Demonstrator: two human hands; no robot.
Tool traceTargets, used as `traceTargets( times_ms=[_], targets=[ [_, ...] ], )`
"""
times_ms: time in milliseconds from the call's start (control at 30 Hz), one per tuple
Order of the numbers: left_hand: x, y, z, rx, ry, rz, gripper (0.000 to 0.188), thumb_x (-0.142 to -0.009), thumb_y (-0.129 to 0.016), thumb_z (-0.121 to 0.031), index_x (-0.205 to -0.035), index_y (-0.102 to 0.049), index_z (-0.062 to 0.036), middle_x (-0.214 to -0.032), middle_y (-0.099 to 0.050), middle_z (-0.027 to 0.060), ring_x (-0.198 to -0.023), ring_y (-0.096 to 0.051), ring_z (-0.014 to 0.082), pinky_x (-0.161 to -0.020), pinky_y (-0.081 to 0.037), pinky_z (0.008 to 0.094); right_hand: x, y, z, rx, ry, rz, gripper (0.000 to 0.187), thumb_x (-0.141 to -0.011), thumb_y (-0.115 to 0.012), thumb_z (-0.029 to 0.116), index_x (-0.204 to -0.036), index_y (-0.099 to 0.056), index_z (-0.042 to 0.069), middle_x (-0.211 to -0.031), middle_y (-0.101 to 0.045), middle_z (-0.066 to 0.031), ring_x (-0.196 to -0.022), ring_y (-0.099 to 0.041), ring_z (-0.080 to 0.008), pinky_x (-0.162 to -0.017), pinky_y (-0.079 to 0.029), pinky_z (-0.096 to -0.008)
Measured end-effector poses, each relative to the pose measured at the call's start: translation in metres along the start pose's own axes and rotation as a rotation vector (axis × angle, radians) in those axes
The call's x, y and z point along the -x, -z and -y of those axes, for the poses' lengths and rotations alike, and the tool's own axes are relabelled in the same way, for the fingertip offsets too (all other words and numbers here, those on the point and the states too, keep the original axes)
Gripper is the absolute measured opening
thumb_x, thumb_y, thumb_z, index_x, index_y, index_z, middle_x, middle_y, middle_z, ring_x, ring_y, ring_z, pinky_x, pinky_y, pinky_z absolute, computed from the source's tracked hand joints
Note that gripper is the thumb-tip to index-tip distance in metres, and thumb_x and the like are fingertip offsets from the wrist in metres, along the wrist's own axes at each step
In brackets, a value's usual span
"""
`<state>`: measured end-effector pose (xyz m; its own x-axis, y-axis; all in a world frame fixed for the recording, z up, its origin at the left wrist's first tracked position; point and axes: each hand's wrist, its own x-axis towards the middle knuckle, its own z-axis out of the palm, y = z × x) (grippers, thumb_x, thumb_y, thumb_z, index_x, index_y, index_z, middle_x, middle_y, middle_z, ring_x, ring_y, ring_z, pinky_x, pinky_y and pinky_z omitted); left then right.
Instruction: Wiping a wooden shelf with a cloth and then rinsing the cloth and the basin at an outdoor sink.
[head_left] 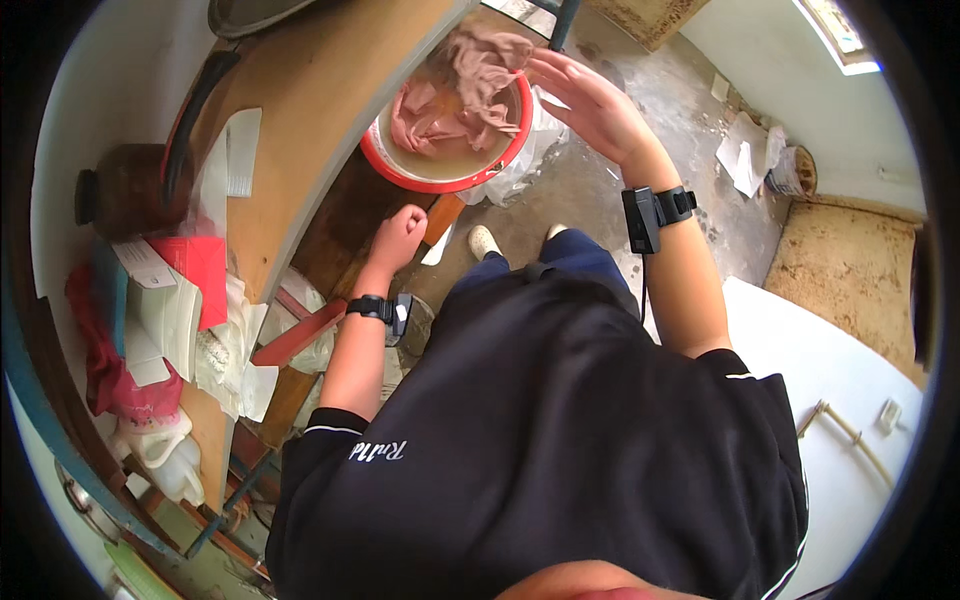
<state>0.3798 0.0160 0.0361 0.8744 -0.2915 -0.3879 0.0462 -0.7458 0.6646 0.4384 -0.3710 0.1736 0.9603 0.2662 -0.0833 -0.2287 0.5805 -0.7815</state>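
Observation:
A red-rimmed bucket (pixel 440 186) with cloudy water in it stands ahead of me, beside the wooden tabletop. A wet, pinkish-brown cloth (pixel 485 72) lies partly in the water and bunches up over the far right rim, slightly blurred. My right hand (pixel 592 106) is at the bucket's right side, fingers stretched out and their tips at the cloth's edge; I see no grip around it. Just below the near rim, my left hand (pixel 400 238) is curled into a loose fist, apart from bucket and cloth, with nothing visible in it.
The wooden tabletop (pixel 300 100) on the left bears a dark jar (pixel 140 192), a red box (pixel 200 275), papers and a white jug (pixel 160 440). A white plastic bag (pixel 535 150) lies beside the bucket. A small tub (pixel 795 172) stands by the right wall.

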Motion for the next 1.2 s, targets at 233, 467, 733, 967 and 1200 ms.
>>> traceTargets(
  times_ms=[233, 467, 733, 967, 1200],
  targets=[
    [-0.071, -0.018, -0.081, -0.048, -0.035, -0.194, 0.021, -0.091, -0.063, -0.021, -0.103, -0.064, -0.0035, -0.08, -0.068, 0.0128, -0.074, -0.067, 0.0266, -0.069, -0.053, 0.0367, 0.073, 0.278, -0.063, 0.187, -0.485, -0.602, 0.041, -0.098, -0.054, 0.042, -0.128, -0.058, 0.014, -0.122, -0.064, -0.002, -0.104, -0.059, -0.0171, -0.085, -0.046, -0.0326],
    [-0.156, -0.063, -0.074, -0.441, 0.073, -0.358, 0.043, -0.084, -0.068, -0.023, -0.122, -0.055, -0.0072, -0.121, -0.062, 0.0206, -0.116, -0.058, 0.0375, -0.097, -0.048, 0.0464, 0.346, 0.535, -0.089, 1.292, -0.909, -0.595, 0.036, -0.091, -0.054, 0.03, -0.097, -0.069, -0.001, -0.093, -0.07, -0.023, -0.089, -0.068, -0.0371, -0.079, -0.052, -0.0492],
    [-0.193, -0.079, -0.083, -0.45, 0.478, -0.164, 0.058, -0.083, -0.066, -0.022, -0.134, -0.045, -0.0041, -0.119, -0.063, 0.0283, -0.114, -0.059, 0.0452, -0.098, -0.047, 0.0497, 0.368, 0.549, -0.054, 0.659, -0.94, -0.844, 0.036, -0.096, -0.051, 0.031, -0.122, -0.059, 0.007, -0.094, -0.071, -0.0103, -0.081, -0.068, -0.0262, -0.064, -0.053, -0.047],
    [-0.173, -0.092, -0.081, 0.043, 0.354, -0.184, 0.03, -0.092, -0.057, -0.017, -0.116, -0.058, 0.0015, -0.107, -0.067, 0.0218, -0.097, -0.067, 0.0341, -0.088, -0.051, 0.0423, 0.225, 0.543, -0.046, 0.95, -0.889, -0.407, 0.039, -0.099, -0.049, 0.038, -0.126, -0.057, 0.011, -0.101, -0.07, -0.0092, -0.087, -0.066, -0.0233, -0.073, -0.052, -0.0422],
    [-0.112, -0.03, -0.106, 1.211, 0.326, -0.778, 0.016, -0.101, -0.055, -0.027, -0.103, -0.06, -0.0112, -0.088, -0.066, 0.0026, -0.07, -0.06, 0.0147, -0.058, -0.043, 0.0312, 0.005, 0.314, 0.039, 1.162, -0.888, 0.548, 0.061, -0.101, -0.049, 0.047, -0.146, -0.045, 0.007, -0.14, -0.056, -0.015, -0.124, -0.056, -0.0272, -0.104, -0.043, -0.039]
  ],
)
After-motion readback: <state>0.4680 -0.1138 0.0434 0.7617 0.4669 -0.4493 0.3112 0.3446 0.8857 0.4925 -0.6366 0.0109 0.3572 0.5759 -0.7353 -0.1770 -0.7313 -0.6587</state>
